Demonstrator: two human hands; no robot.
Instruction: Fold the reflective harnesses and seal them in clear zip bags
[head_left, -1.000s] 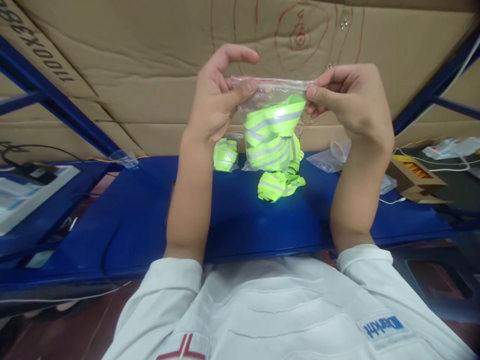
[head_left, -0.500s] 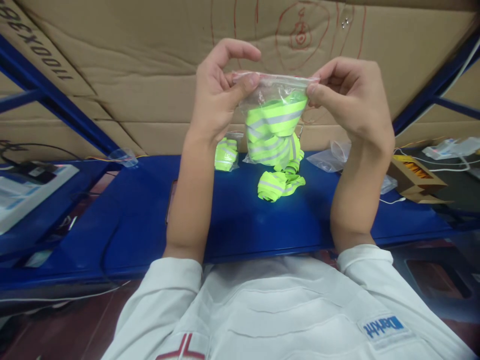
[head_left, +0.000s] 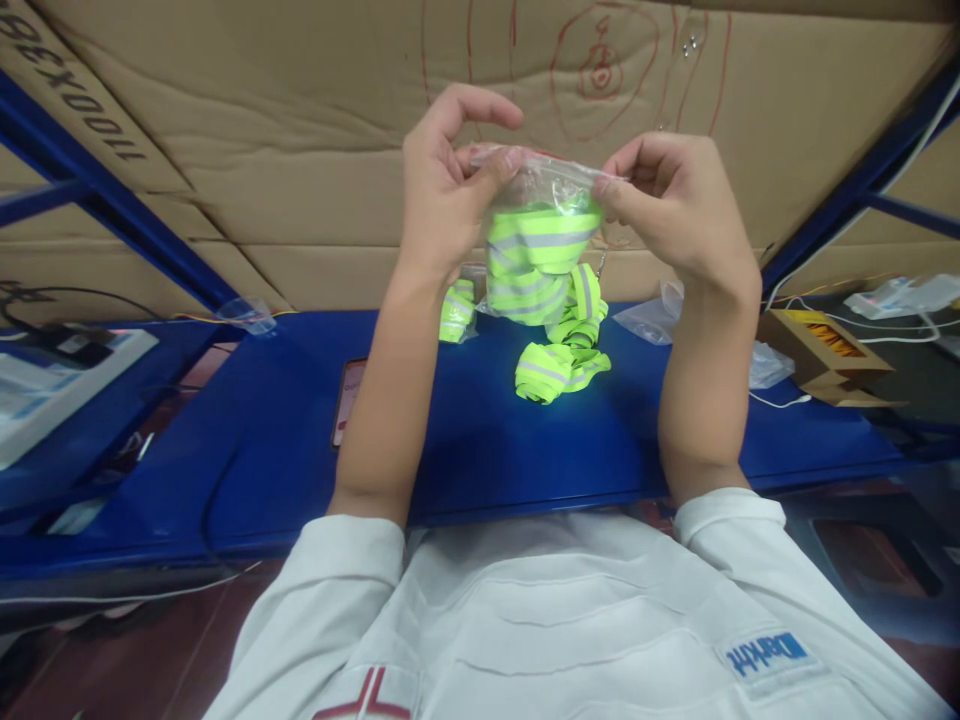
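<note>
Above the blue workbench (head_left: pixel 480 450), in front of a wall of flattened cardboard (head_left: pixel 300 150), both hands hold up one clear zip bag (head_left: pixel 544 183) by its top edge. The left hand (head_left: pixel 442 190) pinches the bag's left corner between the thumb and the fingers behind it, while the index finger arches over the top without touching the plastic. The right hand (head_left: pixel 675 200) grips the right corner between thumb and forefinger, with the other fingers curled behind.

The bag hangs between the two hands, its upper strip stretched from one pinch to the other. A folded neon-yellow band with grey reflective stripes (head_left: pixel 536 262) fills its lower part. Whether the bag's bottom touches anything below cannot be told.

A loose folded band (head_left: pixel 561 368) of the same kind lies on the bench under the bag. A rolled one (head_left: pixel 583 297) sits just behind it, partly hidden by the bag. Another band in its own bag (head_left: pixel 456 312) lies close to the left wrist. Empty clear bags (head_left: pixel 656 315) lie near the right forearm, and an open cardboard box (head_left: pixel 821 352) with orange contents stands beyond them. A phone (head_left: pixel 347 400) lies flat just beside the left forearm. Both forearms rise from white sleeves (head_left: pixel 352 570) at the bench's near edge.
</note>
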